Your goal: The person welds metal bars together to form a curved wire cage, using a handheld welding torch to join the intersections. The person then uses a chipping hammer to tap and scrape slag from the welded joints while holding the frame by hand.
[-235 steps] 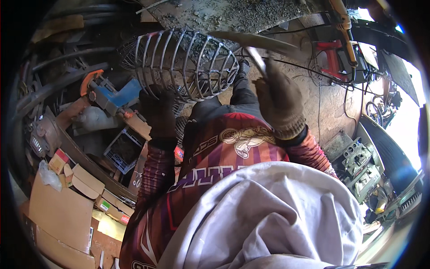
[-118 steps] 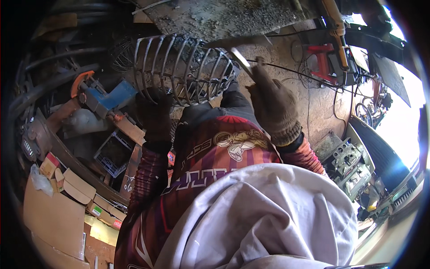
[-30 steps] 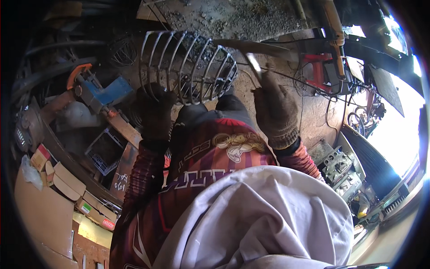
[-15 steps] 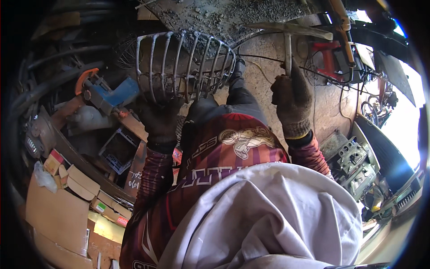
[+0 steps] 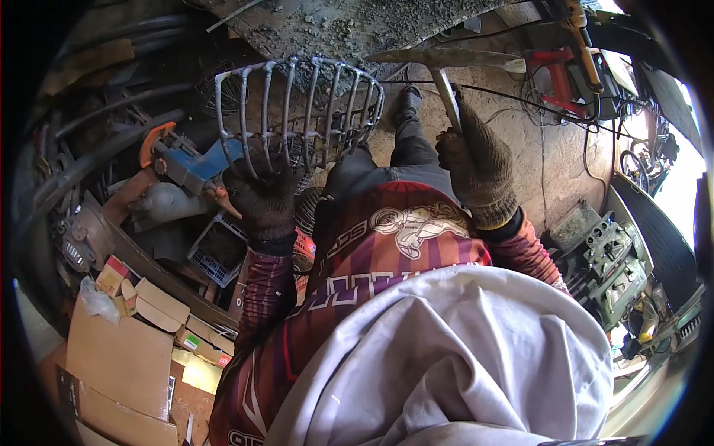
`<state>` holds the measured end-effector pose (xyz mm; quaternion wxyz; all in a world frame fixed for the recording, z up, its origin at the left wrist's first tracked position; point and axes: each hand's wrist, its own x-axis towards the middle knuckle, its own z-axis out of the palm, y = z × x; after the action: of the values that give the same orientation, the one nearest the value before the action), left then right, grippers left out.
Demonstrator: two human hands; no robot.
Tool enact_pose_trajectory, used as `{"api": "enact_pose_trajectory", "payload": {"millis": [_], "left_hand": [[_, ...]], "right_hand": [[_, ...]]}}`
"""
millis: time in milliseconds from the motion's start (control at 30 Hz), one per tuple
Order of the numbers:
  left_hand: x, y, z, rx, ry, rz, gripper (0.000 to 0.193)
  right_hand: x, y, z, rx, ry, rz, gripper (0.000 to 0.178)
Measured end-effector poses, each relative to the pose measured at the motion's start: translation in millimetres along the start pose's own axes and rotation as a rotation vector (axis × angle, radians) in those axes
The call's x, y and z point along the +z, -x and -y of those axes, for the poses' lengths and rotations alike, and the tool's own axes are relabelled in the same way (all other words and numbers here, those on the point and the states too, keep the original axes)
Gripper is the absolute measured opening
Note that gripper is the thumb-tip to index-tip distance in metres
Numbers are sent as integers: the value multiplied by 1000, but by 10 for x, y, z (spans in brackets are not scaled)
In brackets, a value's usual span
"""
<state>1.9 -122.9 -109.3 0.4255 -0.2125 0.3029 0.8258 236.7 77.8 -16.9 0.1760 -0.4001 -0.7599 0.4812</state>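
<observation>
Cluttered workshop interior: at the far side lies a dark plate (image 5: pixel 357 31) strewn with grit, to the right a bare floor (image 5: pixel 532 152), and at the near left an opened cardboard box (image 5: pixel 119 357). The metal-bar cage (image 5: pixel 306 136), a tapering basket of curved rods joined by crosspieces, stands left of centre, in front of the plate, its narrower end toward the right. The gloved left hand (image 5: pixel 266 195) is curled about the cage's near left bars, though shadow hides the exact placing of the fingers. The gloved right hand (image 5: pixel 480 167) is closed around the handle of a long-headed hammer (image 5: pixel 440 65), whose left tip lies near the cage's far right edge; contact cannot be told. By appearance the cage should prove stiff and fairly weighty, unlikely to break when knocked, with rough joints that favour a gloved grasp. Its wide left end, where rods meet crosspieces, offers the surest hold; the hammer, probably head-heavy, is best held low on its handle.
</observation>
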Motion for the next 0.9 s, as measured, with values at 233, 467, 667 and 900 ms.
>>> {"api": "enact_pose_trajectory", "payload": {"millis": [233, 467, 667, 900], "left_hand": [[60, -14, 62, 148, -341, 197, 13], [135, 58, 195, 422, -916, 98, 34], [-118, -12, 152, 440, -1135, 166, 15], [41, -24, 184, 498, -1099, 101, 33]], "right_hand": [[25, -82, 141, -140, 66, -33, 35], [-15, -147, 297, -107, 126, 6, 29], [22, -186, 244, -279, 257, 16, 43], [55, -219, 269, -201, 376, 55, 46]]}}
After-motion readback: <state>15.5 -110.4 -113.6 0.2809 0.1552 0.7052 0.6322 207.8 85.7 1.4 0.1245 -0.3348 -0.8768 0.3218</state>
